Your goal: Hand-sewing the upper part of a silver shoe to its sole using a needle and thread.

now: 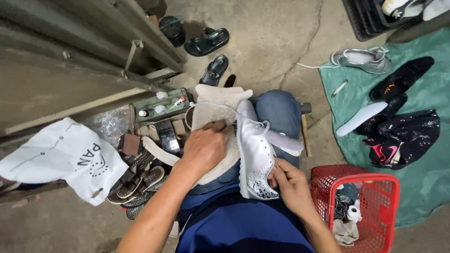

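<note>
Frame centre, on the lap: white knit lace-up sneaker [255, 152], laid sideways for working. Right hand [291, 183] pinches its toe steady; left hand [205, 146] presses the beige fleecy cloth [213, 115] beside it.

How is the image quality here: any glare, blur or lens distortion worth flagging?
Head view: soft, even light with no harsh glare; the white mesh sneaker and both hands stay sharp; wide-angle bending shows at the edges; the white plastic bag reads bright but keeps detail.
</note>
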